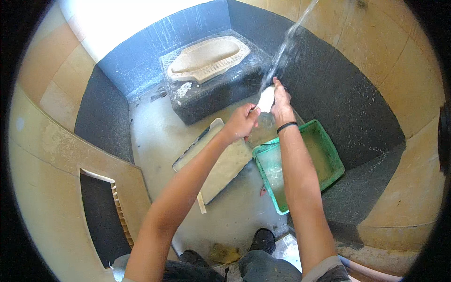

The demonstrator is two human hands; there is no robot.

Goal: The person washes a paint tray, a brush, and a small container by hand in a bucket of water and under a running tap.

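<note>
From the head camera, both bare forearms come up from the lower edge and meet over a wet floor [159,136] in a tiled corner. The left hand [242,123] is curled shut around the handle end of a paint roller, and the right hand [281,101], a dark band on its wrist, is pressed with bent fingers against the pale roller sleeve [266,97]. The sleeve sits between the two hands, held up in the air just above the near corner of a green paint tray [329,155].

A stream of water [286,44] falls slantwise from the upper right and strikes the sleeve and the right hand's fingers; a blurred sheet of water hangs under the hands (it hides part of the tray's rim).

The green tray lies on the floor under the right forearm, which covers its middle. Just left of it, touching or nearly so, lies a white tray [221,160] with a pale stick [201,203] poking out from its near edge; the left forearm crosses over this tray.

Behind the hands stands a dark raised block bearing a cream squat pan [206,58], wrapped in clear film. Dark speckled skirting runs along the beige walls, and a dark wall opening [101,211] shows at the lower left. The person's black shoes [263,239] stand at the lower edge, a yellowish sponge between them.
</note>
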